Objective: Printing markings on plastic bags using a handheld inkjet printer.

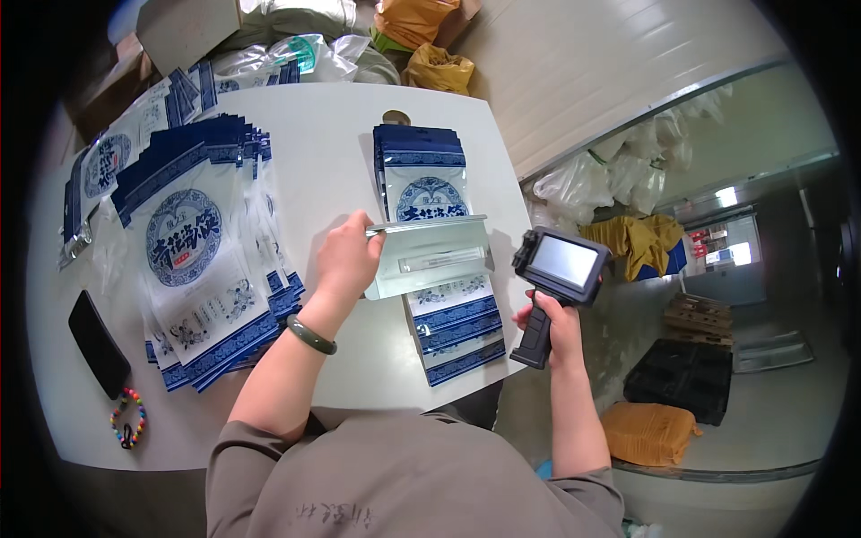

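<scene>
My left hand [346, 259] pinches the left end of a bent metal plate [383, 276] with a narrow slot cut in it. The plate lies across a fanned stack of blue-and-white printed plastic pouches [425, 161], covering the middle of the top ones. Held by its black grip in my right hand [564, 329] is a handheld inkjet printer [564, 262] with a lit screen. It is to the right of the plate and apart from it, over the table's right edge. A larger, loosely spread pile of similar pouches [185, 235] is on the left.
On the white table [323, 155] a dark smartphone [97, 344] with a beaded strap [128, 417] lies at left. A roll of brown tape [396, 118] stands behind the stack. Beyond are a cardboard box [185, 30] and yellow sacks [438, 69]. An orange wrapped bundle [649, 434] sits at right.
</scene>
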Demonstrator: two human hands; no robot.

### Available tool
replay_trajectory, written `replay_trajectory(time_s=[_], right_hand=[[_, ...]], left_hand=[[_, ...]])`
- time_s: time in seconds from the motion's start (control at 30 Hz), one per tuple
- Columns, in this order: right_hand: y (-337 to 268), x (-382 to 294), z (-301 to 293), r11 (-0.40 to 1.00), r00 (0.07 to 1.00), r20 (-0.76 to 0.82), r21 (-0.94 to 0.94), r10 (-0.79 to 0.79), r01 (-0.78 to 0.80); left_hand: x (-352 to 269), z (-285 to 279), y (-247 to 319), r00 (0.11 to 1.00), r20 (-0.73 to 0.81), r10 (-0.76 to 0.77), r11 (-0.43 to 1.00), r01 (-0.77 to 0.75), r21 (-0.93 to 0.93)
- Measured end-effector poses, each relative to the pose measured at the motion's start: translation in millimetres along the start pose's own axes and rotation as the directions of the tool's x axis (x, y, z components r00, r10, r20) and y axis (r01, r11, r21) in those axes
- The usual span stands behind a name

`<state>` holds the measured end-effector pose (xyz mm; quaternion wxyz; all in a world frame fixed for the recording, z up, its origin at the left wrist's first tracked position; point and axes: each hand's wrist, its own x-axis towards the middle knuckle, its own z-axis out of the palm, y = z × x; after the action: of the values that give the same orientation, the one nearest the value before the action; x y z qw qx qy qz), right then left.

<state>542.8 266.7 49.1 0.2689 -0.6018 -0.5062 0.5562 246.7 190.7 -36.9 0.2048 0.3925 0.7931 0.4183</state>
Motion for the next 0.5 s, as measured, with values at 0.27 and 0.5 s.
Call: replay_trajectory(time_s=[0.27,0.5], right_hand=[[45.7,-12.7,-4.8,0.832,0.964,0.088,0.528,-0.251,0.168],[73.1,-15.7,-6.7,0.818,0.979,0.090,0.567,-0.182,0.100]], left_hand=[[-26.1,-10.9,24.7,0.984,0.162,0.069,0.996,-0.057,-0.074],[-68.4,-4.4,28.2,0.948,0.269,0.170,0.975,-0.121,-0.188]])
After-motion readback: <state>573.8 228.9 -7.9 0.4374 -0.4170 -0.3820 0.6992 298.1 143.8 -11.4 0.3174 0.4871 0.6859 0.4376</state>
